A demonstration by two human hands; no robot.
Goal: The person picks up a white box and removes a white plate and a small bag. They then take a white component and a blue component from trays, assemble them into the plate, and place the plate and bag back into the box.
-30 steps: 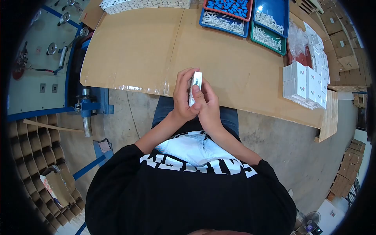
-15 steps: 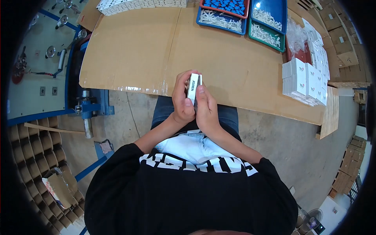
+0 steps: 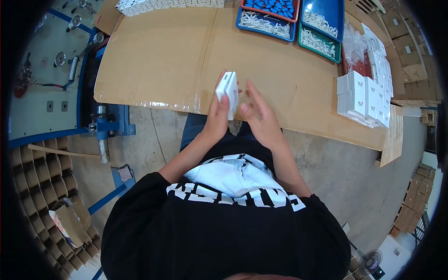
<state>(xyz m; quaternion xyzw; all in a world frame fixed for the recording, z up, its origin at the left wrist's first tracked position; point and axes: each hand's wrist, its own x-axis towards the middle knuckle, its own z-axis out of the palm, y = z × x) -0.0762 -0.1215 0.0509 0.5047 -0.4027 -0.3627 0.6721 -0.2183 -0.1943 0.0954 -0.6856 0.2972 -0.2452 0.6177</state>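
Note:
A small white box (image 3: 228,91) is upright in my left hand (image 3: 217,114), whose thumb presses on its near face while the fingers lie behind it. My right hand (image 3: 262,119) is just to the right of the box, fingers spread and holding nothing. Both hands are over the near edge of the cardboard-covered table (image 3: 158,60).
White boxes (image 3: 357,98) are stacked at the table's right end, beside a clear plastic bag (image 3: 354,42). Trays with white pieces (image 3: 263,24) and blue pieces (image 3: 273,6) stand at the back. A white row of boxes (image 3: 163,4) lies back left; blue machinery (image 3: 109,126) is left.
My right hand has let go of the box and moved right, its fingers opening. The box is now in my left hand alone, turned so that a broad white side shows.

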